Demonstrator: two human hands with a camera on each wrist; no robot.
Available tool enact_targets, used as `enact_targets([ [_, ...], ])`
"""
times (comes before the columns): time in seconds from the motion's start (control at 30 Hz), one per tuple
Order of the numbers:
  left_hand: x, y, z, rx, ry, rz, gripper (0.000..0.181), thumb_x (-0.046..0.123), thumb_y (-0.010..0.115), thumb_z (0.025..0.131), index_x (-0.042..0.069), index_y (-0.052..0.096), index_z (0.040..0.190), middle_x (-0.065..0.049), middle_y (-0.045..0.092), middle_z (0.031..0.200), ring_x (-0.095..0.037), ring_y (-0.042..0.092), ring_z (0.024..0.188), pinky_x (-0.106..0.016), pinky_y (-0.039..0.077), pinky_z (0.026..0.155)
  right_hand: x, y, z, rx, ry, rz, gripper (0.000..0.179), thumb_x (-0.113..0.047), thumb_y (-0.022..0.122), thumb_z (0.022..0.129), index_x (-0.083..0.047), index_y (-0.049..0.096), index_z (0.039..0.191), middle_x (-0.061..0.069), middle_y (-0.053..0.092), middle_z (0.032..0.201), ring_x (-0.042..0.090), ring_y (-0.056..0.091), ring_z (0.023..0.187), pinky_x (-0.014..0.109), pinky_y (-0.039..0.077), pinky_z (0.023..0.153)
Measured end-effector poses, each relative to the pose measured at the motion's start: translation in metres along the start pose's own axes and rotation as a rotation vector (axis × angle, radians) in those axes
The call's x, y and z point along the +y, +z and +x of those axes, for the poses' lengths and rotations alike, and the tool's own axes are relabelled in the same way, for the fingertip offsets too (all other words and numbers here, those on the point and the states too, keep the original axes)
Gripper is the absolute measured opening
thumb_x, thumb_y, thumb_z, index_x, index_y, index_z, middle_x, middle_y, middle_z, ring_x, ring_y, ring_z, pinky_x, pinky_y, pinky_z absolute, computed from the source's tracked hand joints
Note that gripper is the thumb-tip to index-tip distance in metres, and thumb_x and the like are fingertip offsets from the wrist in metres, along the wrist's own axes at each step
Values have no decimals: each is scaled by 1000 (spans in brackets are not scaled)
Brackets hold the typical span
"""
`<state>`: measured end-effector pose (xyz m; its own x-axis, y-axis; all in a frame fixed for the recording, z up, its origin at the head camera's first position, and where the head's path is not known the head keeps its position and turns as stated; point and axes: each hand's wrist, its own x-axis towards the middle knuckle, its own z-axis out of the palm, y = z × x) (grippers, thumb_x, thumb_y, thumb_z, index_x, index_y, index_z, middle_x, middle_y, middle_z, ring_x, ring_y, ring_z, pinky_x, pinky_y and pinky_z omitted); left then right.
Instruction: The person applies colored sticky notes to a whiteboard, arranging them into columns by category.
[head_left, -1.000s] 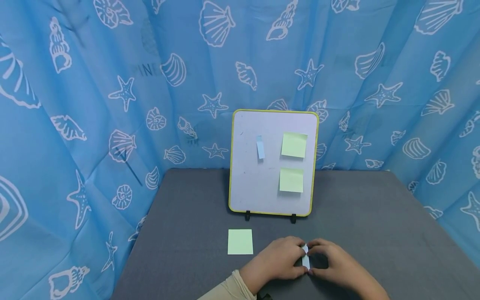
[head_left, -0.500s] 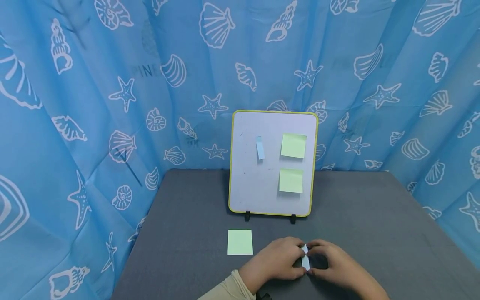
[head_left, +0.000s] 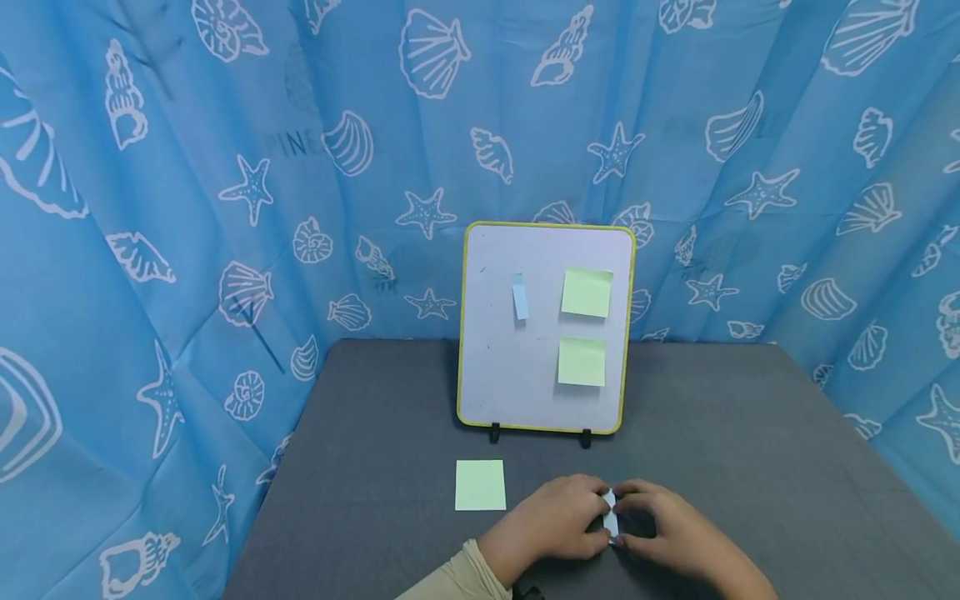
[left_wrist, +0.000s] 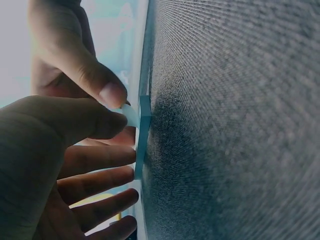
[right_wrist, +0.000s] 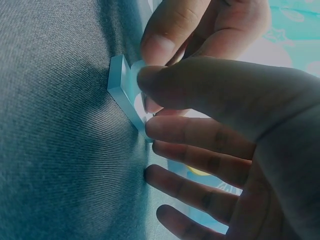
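A narrow light-blue sticky note pad point(head_left: 611, 526) lies on the grey tabletop, between both hands. My left hand point(head_left: 553, 518) grips it from the left side, thumb at the near end and index finger toward the far end. From the right side my right hand point(head_left: 670, 530) holds it the same way. In the left wrist view the pad point(left_wrist: 143, 135) is a thin block on the cloth, and a raised paper end point(left_wrist: 131, 116) shows by the two thumbs. The right wrist view has this end standing away from the pad point(right_wrist: 116, 82); fingers hide part of it.
A yellow-edged whiteboard point(head_left: 525, 383) stands behind the hands on black feet point(head_left: 586, 438). It bears a narrow blue note point(head_left: 521, 297) and two green notes point(head_left: 587, 293). Another green square note point(head_left: 480, 485) lies left of the hands. A blue shell-print curtain point(head_left: 420, 142) surrounds the table point(head_left: 360, 467).
Both hands keep their places round the pad. At the pad's near end, by the thumbs, a bluish edge now shows. The head view has shifted very slightly.
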<state>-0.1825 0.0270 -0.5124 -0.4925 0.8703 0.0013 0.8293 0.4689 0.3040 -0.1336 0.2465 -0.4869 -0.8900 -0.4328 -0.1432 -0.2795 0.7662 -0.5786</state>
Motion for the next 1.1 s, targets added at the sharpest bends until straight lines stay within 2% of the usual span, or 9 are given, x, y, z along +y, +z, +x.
enact_targets([
  [0.27, 1, 1, 0, 35, 17, -44, 29, 32, 55, 110, 22, 78, 127, 5, 66, 143, -4, 60, 132, -23, 53, 108, 2, 0, -1, 4, -31, 8, 24, -40, 79, 96, -20, 79, 109, 10, 69, 133, 36, 69, 115, 47, 61, 88],
  [0.43, 1, 3, 0, 71, 21, -25, 30, 32, 52, 112, 23, 80, 121, 5, 68, 139, -3, 63, 129, -23, 54, 106, 3, 0, -2, 12, -62, 4, 20, -40, 79, 96, -22, 79, 107, 9, 69, 132, 35, 70, 113, 43, 61, 86],
  [0.77, -1, 8, 2, 122, 33, 12, 29, 34, 54, 111, 25, 82, 111, 8, 71, 129, -2, 67, 118, -19, 56, 96, 3, 3, -2, 49, -105, 7, 8, -37, 76, 99, -30, 73, 97, 1, 68, 125, 20, 70, 107, 37, 60, 81],
  [1.1, -4, -1, 1, 122, 29, -18, 28, 39, 59, 110, 25, 79, 123, 9, 72, 128, 0, 67, 115, -18, 56, 95, 4, 3, 0, 44, -125, 64, 13, -33, 74, 101, -27, 73, 89, 2, 68, 121, 8, 67, 102, 33, 59, 79],
])
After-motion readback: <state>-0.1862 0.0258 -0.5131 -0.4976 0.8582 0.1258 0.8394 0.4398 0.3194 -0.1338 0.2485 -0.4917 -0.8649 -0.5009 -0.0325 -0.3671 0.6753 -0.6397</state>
